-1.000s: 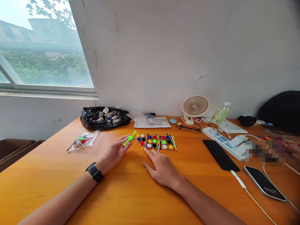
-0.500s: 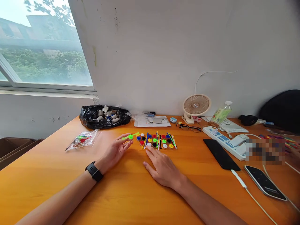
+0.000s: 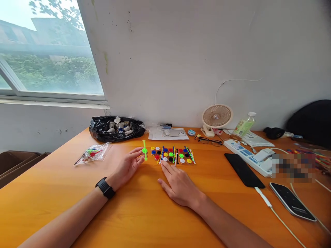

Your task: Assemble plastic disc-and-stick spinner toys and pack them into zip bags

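Observation:
Pinched between the fingertips of my left hand is a bright green plastic piece, a round disc with a thin, flared rod. The rod stands upright, one end above and one below the disc. My right hand lies palm down on the table, fingers stretched out. Its fingertips reach the near edge of the rows of coloured discs, which are red, blue, yellow, green, white and black. Thin coloured rods lie in bunches among the discs. Whether the right fingertips press on a piece cannot be seen.
On the left lies a clear plastic bag of coloured parts, near a black bag holding cardboard tubes. Behind are glasses and a clip fan. To the right are a power strip, a phone and cables.
My left hand has turned the green piece, so its rod went from lying sideways to upright. My right hand stays in place. The hand at the far right edge is no longer visible.

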`<state>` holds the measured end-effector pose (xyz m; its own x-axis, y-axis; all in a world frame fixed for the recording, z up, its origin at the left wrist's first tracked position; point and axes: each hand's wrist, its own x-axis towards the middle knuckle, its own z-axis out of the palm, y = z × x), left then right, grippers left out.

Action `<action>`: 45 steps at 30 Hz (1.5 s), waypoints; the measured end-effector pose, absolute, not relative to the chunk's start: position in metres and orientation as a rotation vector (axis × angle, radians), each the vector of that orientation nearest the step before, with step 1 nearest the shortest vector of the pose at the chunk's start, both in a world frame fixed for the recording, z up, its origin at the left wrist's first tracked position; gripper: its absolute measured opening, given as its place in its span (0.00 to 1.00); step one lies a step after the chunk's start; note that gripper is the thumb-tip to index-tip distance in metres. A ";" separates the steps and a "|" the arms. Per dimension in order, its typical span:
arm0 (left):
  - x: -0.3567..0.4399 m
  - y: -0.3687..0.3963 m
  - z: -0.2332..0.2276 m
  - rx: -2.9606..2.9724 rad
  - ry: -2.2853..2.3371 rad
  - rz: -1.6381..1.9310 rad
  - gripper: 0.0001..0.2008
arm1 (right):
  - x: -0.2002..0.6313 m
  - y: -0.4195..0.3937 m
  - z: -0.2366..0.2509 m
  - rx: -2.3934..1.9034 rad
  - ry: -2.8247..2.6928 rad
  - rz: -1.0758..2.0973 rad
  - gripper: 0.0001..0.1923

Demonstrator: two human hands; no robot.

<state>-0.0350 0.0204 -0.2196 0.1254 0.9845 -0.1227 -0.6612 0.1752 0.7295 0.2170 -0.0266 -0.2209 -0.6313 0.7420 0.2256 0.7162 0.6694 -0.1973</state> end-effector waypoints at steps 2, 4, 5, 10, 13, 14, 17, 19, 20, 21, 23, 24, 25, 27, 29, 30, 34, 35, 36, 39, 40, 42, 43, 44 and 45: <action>-0.036 0.021 -0.220 0.583 0.682 1.306 0.10 | 0.217 -0.026 -0.221 -1.155 -2.593 0.138 0.30; -0.036 0.021 -0.220 0.577 0.683 1.307 0.10 | 0.217 -0.026 -0.222 -1.151 -2.591 0.149 0.29; -0.036 0.021 -0.220 0.578 0.681 1.304 0.10 | 0.217 -0.026 -0.222 -1.157 -2.589 0.151 0.30; -0.036 0.021 -0.220 0.583 0.662 1.293 0.10 | 0.217 -0.025 -0.224 -1.178 -2.591 0.159 0.32; -0.036 0.022 -0.220 0.571 0.660 1.294 0.11 | 0.218 -0.025 -0.225 -1.174 -2.598 0.164 0.33; -0.036 0.022 -0.220 0.567 0.658 1.297 0.11 | 0.218 -0.025 -0.225 -1.175 -2.598 0.160 0.33; -0.036 0.022 -0.220 0.567 0.656 1.299 0.11 | 0.218 -0.025 -0.225 -1.175 -2.594 0.148 0.32; -0.036 0.022 -0.220 0.563 0.661 1.305 0.11 | 0.218 -0.025 -0.224 -1.165 -2.589 0.143 0.31; -0.036 0.022 -0.220 0.563 0.664 1.304 0.11 | 0.218 -0.026 -0.223 -1.159 -2.585 0.142 0.30; -0.036 0.022 -0.220 0.562 0.667 1.304 0.11 | 0.218 -0.026 -0.223 -1.152 -2.582 0.142 0.30; -0.036 0.021 -0.219 0.555 0.672 1.304 0.12 | 0.218 -0.026 -0.223 -1.136 -2.577 0.139 0.28; -0.036 0.021 -0.219 0.553 0.672 1.305 0.12 | 0.218 -0.027 -0.223 -1.130 -2.579 0.138 0.28; -0.036 0.022 -0.219 0.551 0.671 1.305 0.12 | 0.218 -0.027 -0.222 -1.124 -2.582 0.137 0.27; -0.037 0.022 -0.218 0.548 0.681 1.309 0.12 | 0.219 -0.028 -0.222 -1.105 -2.591 0.141 0.25; -0.036 0.022 -0.217 0.543 0.699 1.315 0.12 | 0.220 -0.030 -0.220 -1.073 -2.596 0.159 0.23; -0.036 0.023 -0.216 0.542 0.709 1.319 0.12 | 0.221 -0.030 -0.219 -1.056 -2.597 0.173 0.22; -0.036 0.024 -0.216 0.595 0.745 1.312 0.12 | 0.223 -0.033 -0.215 -0.996 -2.597 0.253 0.18; -0.036 0.024 -0.217 0.611 0.757 1.317 0.12 | 0.224 -0.034 -0.214 -0.980 -2.596 0.278 0.17; -0.037 0.025 -0.217 0.621 0.769 1.323 0.11 | 0.224 -0.035 -0.213 -0.963 -2.595 0.305 0.17; -0.041 0.027 -0.219 0.657 0.801 1.323 0.07 | 0.224 -0.039 -0.213 -0.926 -2.562 0.405 0.14; -0.043 0.028 -0.219 0.697 0.820 1.309 0.07 | 0.224 -0.039 -0.213 -0.923 -2.542 0.434 0.13; -0.047 0.029 -0.221 0.860 0.908 1.278 0.10 | 0.224 -0.040 -0.213 -0.937 -2.493 0.455 0.12; -0.049 0.030 -0.221 0.977 0.973 1.264 0.11 | 0.224 -0.039 -0.213 -0.953 -2.469 0.440 0.12; -0.051 0.030 -0.222 1.106 1.046 1.247 0.12 | 0.225 -0.039 -0.214 -0.974 -2.446 0.414 0.13; -0.053 0.031 -0.223 1.229 1.120 1.232 0.12 | 0.225 -0.037 -0.215 -0.996 -2.428 0.383 0.13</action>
<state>-0.0526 0.0305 -0.2227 0.0433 0.9979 0.0475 -0.0477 -0.0454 0.9978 0.2249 -0.0373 -0.2146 -0.6170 0.7151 0.3287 0.5790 0.6953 -0.4258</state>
